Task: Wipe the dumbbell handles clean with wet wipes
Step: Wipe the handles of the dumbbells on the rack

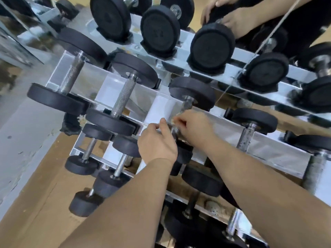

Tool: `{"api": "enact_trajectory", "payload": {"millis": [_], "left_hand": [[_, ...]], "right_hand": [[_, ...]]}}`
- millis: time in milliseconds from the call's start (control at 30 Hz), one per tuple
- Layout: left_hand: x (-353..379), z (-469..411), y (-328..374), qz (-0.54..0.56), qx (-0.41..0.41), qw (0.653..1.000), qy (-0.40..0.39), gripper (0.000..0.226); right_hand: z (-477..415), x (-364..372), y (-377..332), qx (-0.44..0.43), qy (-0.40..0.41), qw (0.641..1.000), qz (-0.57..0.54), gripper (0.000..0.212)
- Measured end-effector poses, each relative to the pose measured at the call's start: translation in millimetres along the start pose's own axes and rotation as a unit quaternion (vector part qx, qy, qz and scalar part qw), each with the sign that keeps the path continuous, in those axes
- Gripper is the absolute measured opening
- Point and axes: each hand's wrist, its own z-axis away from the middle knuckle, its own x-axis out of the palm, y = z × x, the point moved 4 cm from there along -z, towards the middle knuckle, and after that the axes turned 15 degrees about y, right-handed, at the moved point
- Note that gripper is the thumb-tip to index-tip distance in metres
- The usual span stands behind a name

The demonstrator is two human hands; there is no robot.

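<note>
A black dumbbell [192, 91] lies on the middle tier of the steel rack [268, 149]. Its knurled metal handle [187, 104] runs down between my hands. My right hand [194, 126] pinches a small whitish wet wipe [176, 115] against the handle's right side. My left hand [157, 142] is on the handle's left side, with thumb and fingers curled towards the same wipe. The lower part of the handle and the near dumbbell head are hidden behind my hands. The picture is blurred around the fingers.
Several other black dumbbells fill the rack's tiers, with knurled handles to the left [123, 97] and a spotted handle to the right [246, 136]. Another person's hands [231, 20] rest on a top-tier dumbbell [212, 45]. A thin cord [250, 58] crosses the upper right. The brown floor [44, 176] lies left.
</note>
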Motion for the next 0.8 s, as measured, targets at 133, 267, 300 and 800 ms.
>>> {"api": "enact_trajectory", "payload": {"millis": [133, 267, 300, 800], "left_hand": [[0.1, -0.1, 0.2, 0.003, -0.006, 1.000, -0.004, 0.053], [1.3, 0.3, -1.2, -0.005, -0.008, 1.000, -0.011, 0.056], [1.4, 0.5, -1.3, -0.005, -0.009, 1.000, -0.011, 0.056], [3.1, 0.9, -2.6, 0.007, -0.003, 1.000, 0.001, 0.053]], "right_hand": [[-29.8, -19.0, -1.2, 0.064, 0.066, 0.994, 0.065, 0.022], [-14.7, -9.9, -15.1, 0.097, -0.037, 0.990, 0.094, 0.027], [-6.6, -4.5, -22.8, 0.067, -0.107, 0.987, 0.104, 0.030], [5.9, 6.2, -29.1, -0.048, -0.257, 0.957, 0.128, 0.018]]}}
